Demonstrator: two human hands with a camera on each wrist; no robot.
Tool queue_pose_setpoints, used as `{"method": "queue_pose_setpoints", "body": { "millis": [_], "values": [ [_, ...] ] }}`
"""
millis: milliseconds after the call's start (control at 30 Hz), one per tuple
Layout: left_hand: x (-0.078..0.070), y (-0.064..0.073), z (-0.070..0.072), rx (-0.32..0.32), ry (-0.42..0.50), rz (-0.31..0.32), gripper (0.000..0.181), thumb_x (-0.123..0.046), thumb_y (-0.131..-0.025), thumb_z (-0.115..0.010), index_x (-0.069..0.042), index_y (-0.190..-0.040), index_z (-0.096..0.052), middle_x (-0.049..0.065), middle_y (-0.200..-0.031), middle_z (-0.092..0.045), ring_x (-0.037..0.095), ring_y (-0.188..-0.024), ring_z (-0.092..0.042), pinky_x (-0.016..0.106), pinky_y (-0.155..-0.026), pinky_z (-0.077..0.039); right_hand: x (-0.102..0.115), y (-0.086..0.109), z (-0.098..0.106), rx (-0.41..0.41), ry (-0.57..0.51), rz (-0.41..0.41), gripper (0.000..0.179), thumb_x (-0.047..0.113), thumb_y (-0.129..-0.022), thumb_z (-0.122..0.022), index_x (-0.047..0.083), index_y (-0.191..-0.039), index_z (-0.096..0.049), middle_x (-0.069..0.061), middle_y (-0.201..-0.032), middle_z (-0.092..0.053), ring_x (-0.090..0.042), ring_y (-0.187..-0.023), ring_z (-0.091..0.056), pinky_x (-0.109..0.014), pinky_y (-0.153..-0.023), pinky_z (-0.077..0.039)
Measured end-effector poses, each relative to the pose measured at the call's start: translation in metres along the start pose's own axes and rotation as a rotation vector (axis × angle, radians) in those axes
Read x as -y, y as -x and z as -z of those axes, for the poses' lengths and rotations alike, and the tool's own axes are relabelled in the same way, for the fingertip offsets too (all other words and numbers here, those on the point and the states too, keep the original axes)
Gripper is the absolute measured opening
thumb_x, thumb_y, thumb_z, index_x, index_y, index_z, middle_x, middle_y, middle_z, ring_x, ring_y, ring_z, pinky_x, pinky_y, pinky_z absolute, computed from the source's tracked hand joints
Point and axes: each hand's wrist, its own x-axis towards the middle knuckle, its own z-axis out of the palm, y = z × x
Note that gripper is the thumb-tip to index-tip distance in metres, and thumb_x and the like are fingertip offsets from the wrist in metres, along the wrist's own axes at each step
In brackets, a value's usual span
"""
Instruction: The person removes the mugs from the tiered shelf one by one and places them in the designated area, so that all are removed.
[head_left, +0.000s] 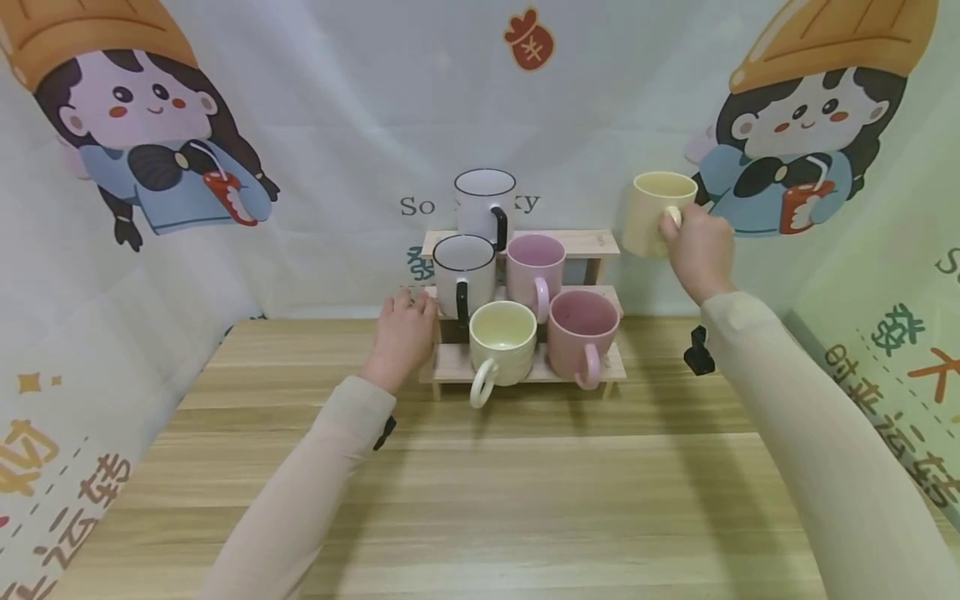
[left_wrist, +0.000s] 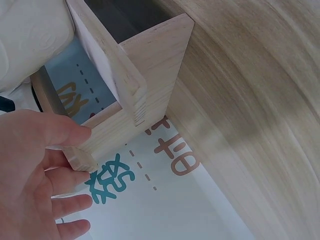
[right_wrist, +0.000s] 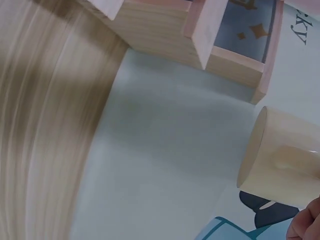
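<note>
My right hand (head_left: 699, 250) grips a pale yellow mug (head_left: 651, 218) by its handle, upright in the air off the right end of a wooden tiered rack (head_left: 581, 243). In the right wrist view that mug (right_wrist: 280, 155) hangs apart from the rack, and only a bit of the hand (right_wrist: 306, 222) shows. At the rack's left side is my left hand (head_left: 405, 333). The left wrist view shows its thumb and fingers (left_wrist: 70, 131) pinching the end of a shelf board (left_wrist: 81, 159), the other fingers loosely bent.
White mugs with black rims, one on the top tier (head_left: 480, 196) and one on the middle (head_left: 459, 271), stand at the left. A light pink mug (head_left: 531, 262) shares the middle tier. Below are a cream mug (head_left: 501, 346) and a darker pink mug (head_left: 577, 333). Printed cloth (head_left: 337, 167) hangs behind.
</note>
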Motion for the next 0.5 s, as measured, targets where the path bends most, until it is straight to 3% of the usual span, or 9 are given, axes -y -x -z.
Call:
{"method": "queue_pose_setpoints", "body": {
  "millis": [500],
  "values": [
    [0.002,-0.002,-0.005,-0.02,-0.019,-0.007,0.048,-0.016,-0.092,-0.051,-0.001,-0.138,-0.046,0.015,-0.144,-0.047,0.039,-0.133,-0.04,0.053,-0.109,-0.033,-0.02,0.018,-0.015,0.002,0.001,0.059,0.037,0.021,-0.097,-0.047,-0.004,-0.071,-0.052,-0.023,-0.067,-0.055,-0.039,-0.061,-0.051,-0.049,-0.058,-0.042]
  ]
}}
